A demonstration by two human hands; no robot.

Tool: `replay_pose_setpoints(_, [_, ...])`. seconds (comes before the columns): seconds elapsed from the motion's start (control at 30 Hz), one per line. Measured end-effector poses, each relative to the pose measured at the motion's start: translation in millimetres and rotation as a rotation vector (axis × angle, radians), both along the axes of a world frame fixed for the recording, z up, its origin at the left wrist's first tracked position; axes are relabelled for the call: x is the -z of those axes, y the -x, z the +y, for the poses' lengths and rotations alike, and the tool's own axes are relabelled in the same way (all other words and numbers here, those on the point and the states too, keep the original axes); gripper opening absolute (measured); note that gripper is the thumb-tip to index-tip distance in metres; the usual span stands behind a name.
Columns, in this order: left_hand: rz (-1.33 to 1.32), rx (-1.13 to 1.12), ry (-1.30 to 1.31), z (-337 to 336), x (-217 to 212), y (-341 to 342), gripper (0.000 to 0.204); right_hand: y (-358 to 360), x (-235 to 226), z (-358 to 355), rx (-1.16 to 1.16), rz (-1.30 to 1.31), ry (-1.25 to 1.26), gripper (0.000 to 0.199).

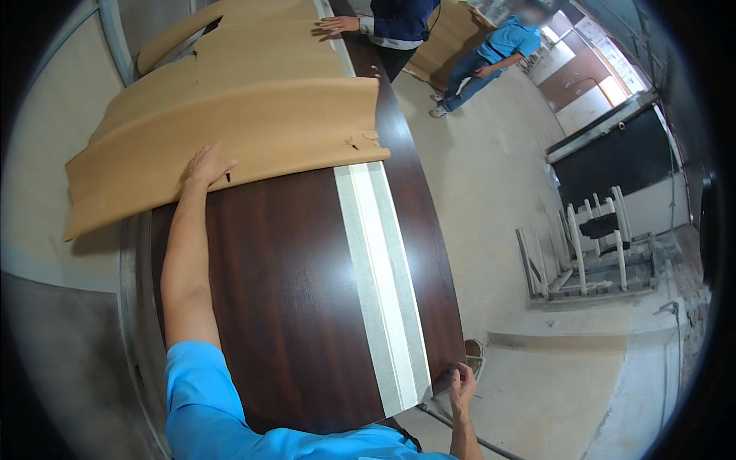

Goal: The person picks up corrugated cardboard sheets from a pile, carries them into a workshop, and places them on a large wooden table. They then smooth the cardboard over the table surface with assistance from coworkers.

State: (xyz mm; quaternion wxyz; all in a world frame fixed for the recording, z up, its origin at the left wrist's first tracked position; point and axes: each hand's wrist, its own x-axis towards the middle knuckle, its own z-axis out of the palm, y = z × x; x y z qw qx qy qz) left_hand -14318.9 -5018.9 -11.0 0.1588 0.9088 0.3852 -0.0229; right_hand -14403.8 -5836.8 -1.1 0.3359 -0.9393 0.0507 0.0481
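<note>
A long dark brown wood-grain panel [284, 284] lies in front of me, narrowing toward the far end. Along its right part runs a white strip with grey-green borders [383, 299]. A wide sheet of brown paper [230, 115] covers the far part of the panel and hangs over its left side, with small tears near its right edge. My left hand [205, 165] is stretched far forward, lying open on the paper near its close edge. By the panel's near right corner is my right hand [461, 389], its fingers loosely bent, nothing visible in them.
Across the panel, another person's hand [337, 25] rests on the paper. Farther right stands a person in light blue [491, 57] beside more brown paper. On the concrete floor [491, 176] to the right sits a rack with white upright posts [579, 253]. A wall borders the left side.
</note>
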Motion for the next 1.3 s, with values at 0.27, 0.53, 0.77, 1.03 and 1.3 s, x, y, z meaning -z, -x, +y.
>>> replay_pose_setpoints(0.27, [-0.265,0.092,-0.114,-39,31,12,0.043,-100,-20,100,-0.271,-0.169,-0.049,0.027])
replay_pose_setpoints(0.53, [-0.384,0.165,-0.256,-83,66,44,0.064,-379,-43,405,-0.546,0.340,-0.826,0.045])
replay_pose_setpoints(0.77, [-0.331,0.100,-0.002,-79,54,42,0.062,-508,-11,568,-0.352,0.220,-0.684,0.070])
replay_pose_setpoints(1.03, [-0.458,0.100,0.073,-80,52,48,0.063,-542,-22,594,-0.490,0.318,-1.001,0.045])
replay_pose_setpoints(1.3, [-0.560,0.048,0.269,-82,18,61,0.050,-429,-76,467,-0.758,0.268,-1.183,0.040])
